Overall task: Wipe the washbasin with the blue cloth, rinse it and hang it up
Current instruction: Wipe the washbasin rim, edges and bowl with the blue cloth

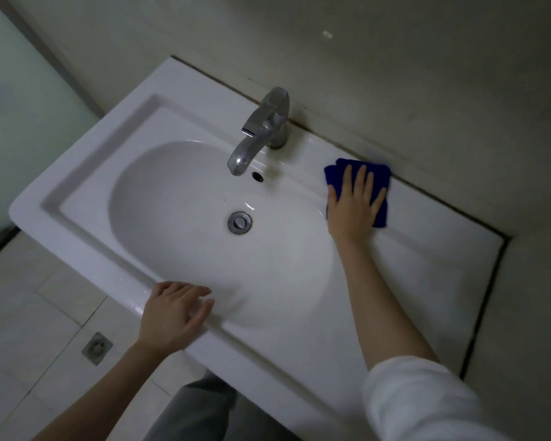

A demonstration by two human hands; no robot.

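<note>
Fingers [361,179] of the right hand [353,202] are laid straight and spread on the blue cloth [380,214], which is pressed flat rather than gripped

In the head view the folded cloth is seen on the back right ledge of the washbasin [86,173], right of the tap [264,128] and just beside the dark joint at the wall. The left hand [175,313] is rested on the front rim, its fingers relaxed and nothing held. The wiping would be best done with even palm pressure, strokes being carried along the ledge, close into the joint and round the tap base, then down into the bowl. The bowl is seen to hold no standing water; only small wet glints are shown near the drain [240,222], and whether its plug is raised cannot be told
</note>
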